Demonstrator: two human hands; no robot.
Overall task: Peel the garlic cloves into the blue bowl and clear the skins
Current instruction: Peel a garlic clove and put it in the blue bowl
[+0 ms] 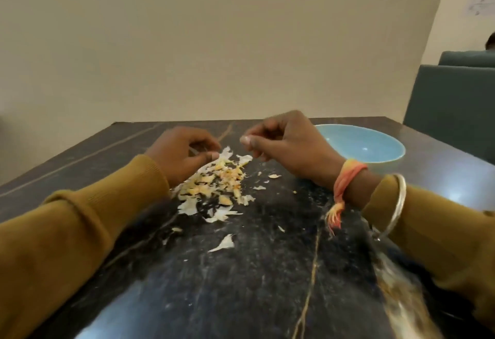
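While no writing legible, garlic skins (214, 180) beside left hand (179, 154).

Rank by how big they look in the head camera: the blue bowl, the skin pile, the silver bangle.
1. Round light-blue bowl
2. Pile of pale papery garlic skins
3. Thin silver metal bangle; being nearer the camera makes it look bigger.

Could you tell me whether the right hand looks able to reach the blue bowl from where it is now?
Probably yes: the right hand sits just beside the blue bowl, with nothing between them.
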